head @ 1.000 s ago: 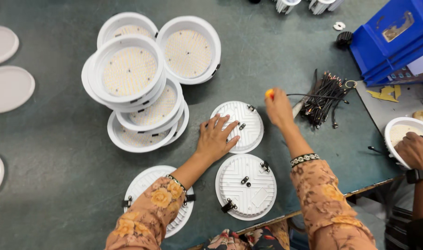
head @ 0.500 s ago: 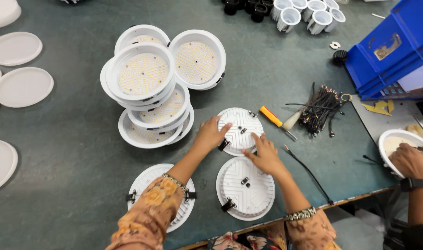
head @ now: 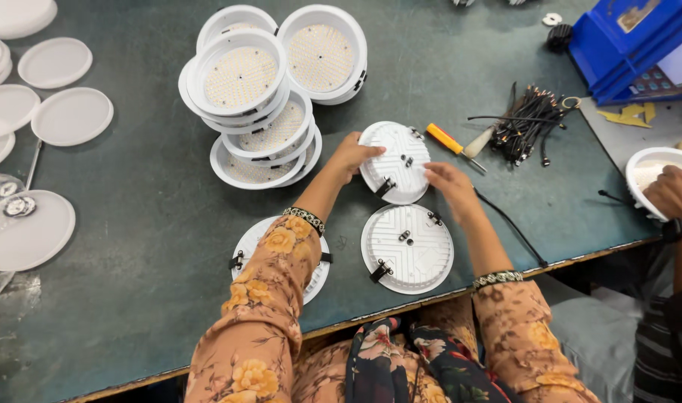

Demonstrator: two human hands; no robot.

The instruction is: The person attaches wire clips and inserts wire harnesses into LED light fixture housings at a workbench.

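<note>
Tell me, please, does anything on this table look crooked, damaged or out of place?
Mostly the stack of white round lamps: they lie overlapped and tilted, not squarely piled. Nothing looks broken or spilled. Both the left hand and the right hand touch a face-down lamp housing lying flat.

Evenly and brightly lit from overhead, with soft, short shadows under the stacked white round lamp housings point(head: 270, 97) and beside both forearms. Mild glare on the glossy white round diffuser discs point(head: 72, 116) at left. Sharp across the dark green matte tabletop point(head: 154, 224); slightly soft at the blue plastic crate point(head: 632, 41) in the corner. Gentle wide-angle curving toward the edges.
</note>
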